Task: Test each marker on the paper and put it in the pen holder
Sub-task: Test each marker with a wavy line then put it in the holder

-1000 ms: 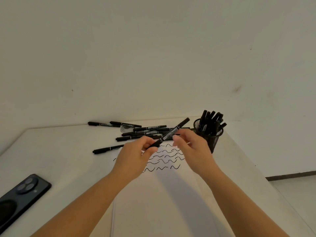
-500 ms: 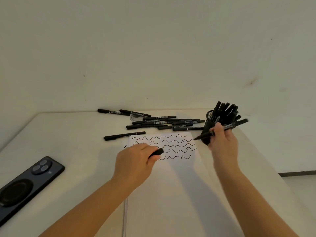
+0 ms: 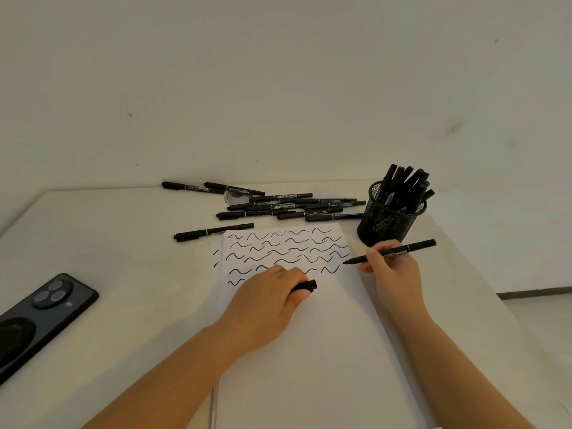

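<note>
Gripping an uncapped marker [image 3: 391,252] in pinched fingers, the right hand [image 3: 390,270] holds its tip just above the right edge of the paper [image 3: 309,351]. The left hand [image 3: 272,300] rests on the paper, fingers curled round the cap [image 3: 307,285]. The pen holder [image 3: 388,221] stands beyond, filled with markers; loose markers [image 3: 288,207] lie behind the paper.

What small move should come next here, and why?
Probably lower the right hand so the uncapped black marker meets the white paper after the last squiggle: its tip hovers at the paper's right edge while the left hand holds the black cap.
</note>
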The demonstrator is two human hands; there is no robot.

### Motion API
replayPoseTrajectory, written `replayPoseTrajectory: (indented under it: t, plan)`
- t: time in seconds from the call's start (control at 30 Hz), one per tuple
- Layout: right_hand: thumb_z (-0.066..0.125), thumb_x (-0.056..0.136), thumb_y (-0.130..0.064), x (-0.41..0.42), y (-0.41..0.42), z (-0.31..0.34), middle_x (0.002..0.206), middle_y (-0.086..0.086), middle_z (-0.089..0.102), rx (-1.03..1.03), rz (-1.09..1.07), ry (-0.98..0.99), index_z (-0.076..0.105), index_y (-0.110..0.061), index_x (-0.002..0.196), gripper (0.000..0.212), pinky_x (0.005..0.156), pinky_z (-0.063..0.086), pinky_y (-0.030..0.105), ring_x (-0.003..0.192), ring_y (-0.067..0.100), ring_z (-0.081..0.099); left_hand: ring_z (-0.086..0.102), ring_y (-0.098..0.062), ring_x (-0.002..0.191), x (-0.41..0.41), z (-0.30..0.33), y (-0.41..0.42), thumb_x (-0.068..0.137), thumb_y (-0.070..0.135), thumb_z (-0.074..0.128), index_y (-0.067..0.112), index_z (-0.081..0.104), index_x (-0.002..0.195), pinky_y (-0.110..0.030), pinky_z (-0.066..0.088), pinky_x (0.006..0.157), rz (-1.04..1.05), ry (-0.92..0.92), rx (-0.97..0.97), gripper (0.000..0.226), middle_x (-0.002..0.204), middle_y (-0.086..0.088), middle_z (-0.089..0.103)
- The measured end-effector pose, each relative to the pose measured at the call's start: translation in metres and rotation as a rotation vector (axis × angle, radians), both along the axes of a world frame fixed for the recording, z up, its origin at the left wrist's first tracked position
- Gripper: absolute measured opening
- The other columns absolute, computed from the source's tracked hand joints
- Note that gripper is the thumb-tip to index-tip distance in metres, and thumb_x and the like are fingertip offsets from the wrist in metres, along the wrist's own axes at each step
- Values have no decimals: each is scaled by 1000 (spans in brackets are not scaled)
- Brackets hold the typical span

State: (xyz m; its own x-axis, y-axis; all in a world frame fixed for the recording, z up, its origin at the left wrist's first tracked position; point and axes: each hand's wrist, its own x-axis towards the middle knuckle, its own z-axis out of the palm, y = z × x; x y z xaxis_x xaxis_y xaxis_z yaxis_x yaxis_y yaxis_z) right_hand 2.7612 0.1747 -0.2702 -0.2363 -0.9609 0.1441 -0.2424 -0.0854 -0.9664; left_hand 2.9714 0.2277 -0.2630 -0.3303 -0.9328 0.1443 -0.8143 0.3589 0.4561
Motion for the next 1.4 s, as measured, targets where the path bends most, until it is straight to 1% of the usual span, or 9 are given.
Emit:
replayPoseTrajectory:
  t: [0.1,0.23,0.37,0.5,0.7,0.83,0.9,1.03,1.4]
  plan:
    - [55,87,-13,-1,0,-3,63,2,67,-16,78,79,55,-23,73,17,59,45,16,61,5,64,46,-12,83,0,-1,0,95,36,36,24,50,109,-30,41,74,-4,29,-11,23,91,8,49]
    - [56,84,-21,2,-2,-5,62,-11,69,-27,162,223,57,-29,73,14,54,39,9,63,-3,60,39,-8,79,-2,-1,0,95,35,37,23,51,109,-30,40,73,6,41,-15,23,87,11,46]
    - [55,84,-16,-1,-2,-8,57,-6,63,-35,52,229,54,-26,70,17,48,39,10,53,1,53,39,-7,80,-2,-2,1,95,34,37,23,51,109,-29,40,72,19,43,-11,22,88,10,49]
    - [55,85,-20,-16,3,-9,59,-2,62,-36,-100,255,50,-27,69,17,51,39,21,54,6,54,35,-6,75,-10,-4,5,95,34,38,23,51,108,-26,35,68,25,47,-22,22,84,12,44]
    - [60,85,-23,-21,12,-1,64,-1,63,-78,-157,-4,55,-28,73,15,52,40,8,56,0,55,46,-10,78,-13,-9,5,94,37,40,26,53,107,-27,39,68,50,109,4,22,89,8,55]
    - [62,84,-14,-12,15,12,59,-1,60,-46,-81,-148,59,-20,75,11,52,42,13,50,1,53,47,-4,70,-12,-12,5,92,37,44,29,55,102,-19,36,62,63,163,2,17,82,11,58]
    - [57,87,-12,-2,19,16,52,-3,58,-14,13,-315,59,-17,73,15,47,40,15,47,5,49,46,-2,64,-11,-12,5,91,37,48,31,56,99,-14,33,57,86,222,9,13,71,15,54]
    - [46,92,-13,19,28,13,47,1,54,90,148,-599,58,-12,72,23,42,37,20,44,12,46,46,-1,64,-10,-13,4,90,36,51,31,58,96,-12,36,60,103,279,13,10,62,12,51]
    - [46,91,-8,23,31,-7,46,3,53,85,212,-637,58,-27,58,39,45,39,18,44,14,45,47,2,60,-11,-14,5,89,36,52,33,58,93,-10,36,59,84,316,53,8,60,15,51]
